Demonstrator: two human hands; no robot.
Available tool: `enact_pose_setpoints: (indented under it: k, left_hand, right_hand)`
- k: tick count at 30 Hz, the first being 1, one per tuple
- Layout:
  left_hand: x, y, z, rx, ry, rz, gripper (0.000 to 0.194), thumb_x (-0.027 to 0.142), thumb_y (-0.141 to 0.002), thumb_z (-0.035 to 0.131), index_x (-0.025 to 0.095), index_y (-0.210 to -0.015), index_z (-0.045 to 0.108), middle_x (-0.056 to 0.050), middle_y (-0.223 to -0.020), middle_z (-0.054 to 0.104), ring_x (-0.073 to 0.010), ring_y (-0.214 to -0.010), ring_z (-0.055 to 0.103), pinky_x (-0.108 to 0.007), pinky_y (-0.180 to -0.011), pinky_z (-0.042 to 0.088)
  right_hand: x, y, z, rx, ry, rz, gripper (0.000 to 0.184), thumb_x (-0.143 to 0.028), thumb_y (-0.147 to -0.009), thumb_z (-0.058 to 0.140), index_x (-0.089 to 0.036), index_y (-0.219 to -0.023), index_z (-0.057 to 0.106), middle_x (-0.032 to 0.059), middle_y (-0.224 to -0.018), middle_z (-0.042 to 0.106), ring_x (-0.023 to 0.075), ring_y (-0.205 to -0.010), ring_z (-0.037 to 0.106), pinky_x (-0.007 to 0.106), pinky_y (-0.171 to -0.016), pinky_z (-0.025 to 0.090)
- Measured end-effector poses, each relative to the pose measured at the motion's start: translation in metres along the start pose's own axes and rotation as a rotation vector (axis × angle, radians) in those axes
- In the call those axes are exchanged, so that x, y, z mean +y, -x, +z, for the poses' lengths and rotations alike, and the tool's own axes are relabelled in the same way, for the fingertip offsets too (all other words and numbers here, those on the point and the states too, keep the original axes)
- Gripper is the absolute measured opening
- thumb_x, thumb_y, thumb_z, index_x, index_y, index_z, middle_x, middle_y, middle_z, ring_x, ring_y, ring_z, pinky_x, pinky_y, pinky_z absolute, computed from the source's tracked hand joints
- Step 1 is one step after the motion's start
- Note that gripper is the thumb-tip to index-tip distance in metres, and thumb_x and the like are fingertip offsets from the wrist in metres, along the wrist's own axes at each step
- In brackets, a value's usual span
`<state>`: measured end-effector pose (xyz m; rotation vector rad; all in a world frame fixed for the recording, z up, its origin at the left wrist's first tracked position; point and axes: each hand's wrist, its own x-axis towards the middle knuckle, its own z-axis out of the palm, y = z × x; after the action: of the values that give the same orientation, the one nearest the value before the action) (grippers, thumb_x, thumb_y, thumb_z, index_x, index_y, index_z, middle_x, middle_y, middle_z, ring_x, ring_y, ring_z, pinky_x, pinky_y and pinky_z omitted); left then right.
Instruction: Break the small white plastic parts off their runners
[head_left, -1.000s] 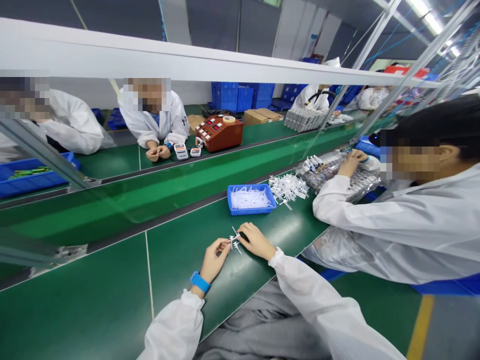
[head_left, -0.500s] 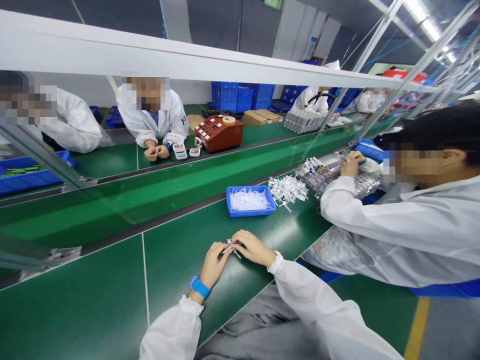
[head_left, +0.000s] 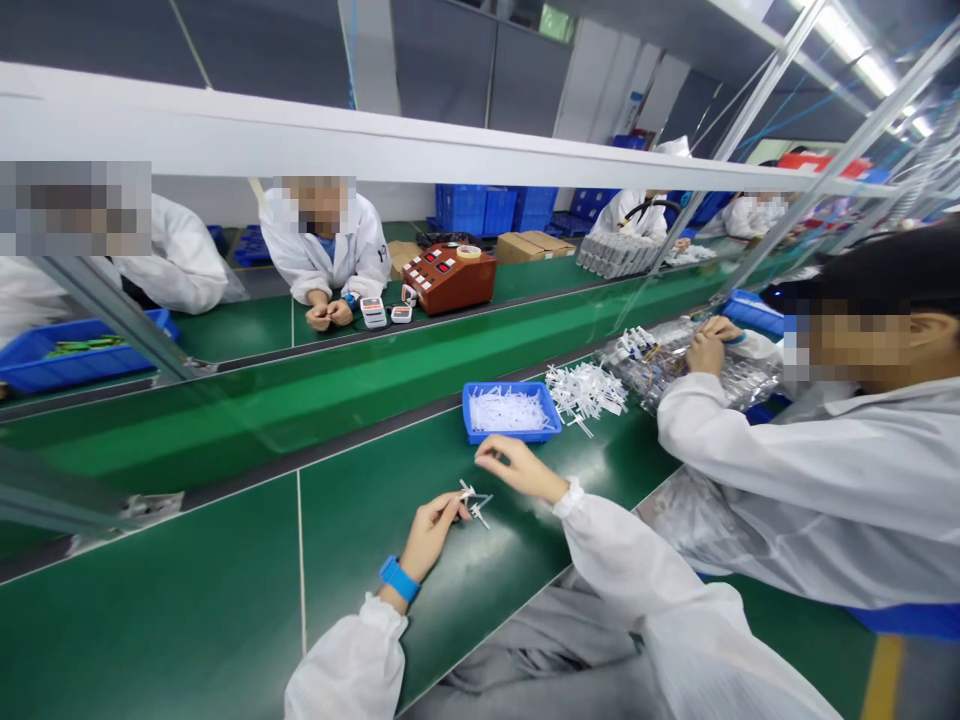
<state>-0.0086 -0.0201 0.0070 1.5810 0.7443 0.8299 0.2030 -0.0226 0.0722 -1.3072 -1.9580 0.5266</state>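
Observation:
My left hand [head_left: 433, 528], with a blue band at its wrist, is closed on small white plastic pieces [head_left: 475, 503] with thin arms that stick out past the fingertips. How many pieces it holds is hard to tell. My right hand [head_left: 517, 466] hovers between those pieces and a blue tray [head_left: 512, 437], just short of the tray's front wall. Its fingers are slightly bent and loosely apart, and nothing shows in them. Many thin white strips [head_left: 510, 410] lie in the tray. Beside it on the right is a loose pile of white branched plastic pieces [head_left: 585, 390].
A co-worker in a white coat [head_left: 810, 470] sits close on my right, hands over clear-bagged parts [head_left: 675, 360]. Past the green conveyor belt [head_left: 360, 365] stand a brown-red control box [head_left: 454, 280] and more workers. A metal post [head_left: 120, 320] rises at left.
My right hand has let go of the white pieces and moved up and right toward the blue tray. My left hand still keeps hold of them. The camera view has shifted slightly.

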Motion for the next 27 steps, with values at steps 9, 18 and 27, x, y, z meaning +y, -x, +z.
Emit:
enact_pose_setpoints:
  k: [9, 18, 27]
  left_hand:
    - [-0.005, -0.002, -0.003, 0.155, 0.184, -0.075, 0.041, 0.048, -0.08, 0.061, 0.016, -0.103, 0.071, -0.01, -0.098, 0.072, -0.0202, -0.08, 0.062, -0.03, -0.072, 0.048]
    - [-0.017, -0.006, -0.003, 0.196, 0.396, -0.129, 0.043, 0.048, -0.08, 0.062, 0.014, -0.108, 0.066, -0.011, -0.09, 0.073, -0.0214, -0.089, 0.066, -0.03, -0.073, 0.049]
    - [-0.012, -0.006, -0.003, 0.21, 0.458, -0.16, 0.048, 0.055, -0.083, 0.055, 0.012, -0.101, 0.063, -0.014, -0.096, 0.072, -0.0222, -0.093, 0.066, -0.03, -0.072, 0.05]
  right_hand:
    - [0.089, -0.075, -0.04, 0.174, 0.533, 0.422, 0.016, -0.022, -0.086, 0.056, -0.01, -0.094, 0.061, 0.0137, -0.093, 0.066, 0.0201, -0.091, 0.061, 0.027, -0.082, 0.043]
    - [0.097, -0.076, -0.025, 0.05, 0.71, 0.406, 0.019, -0.014, -0.087, 0.049, -0.009, -0.1, 0.061, 0.0158, -0.104, 0.061, 0.0242, -0.102, 0.053, 0.032, -0.089, 0.04]
    - [0.088, -0.075, -0.022, -0.006, 0.808, 0.365, 0.021, -0.01, -0.09, 0.042, -0.006, -0.105, 0.056, 0.0211, -0.11, 0.055, 0.0272, -0.105, 0.047, 0.035, -0.086, 0.041]
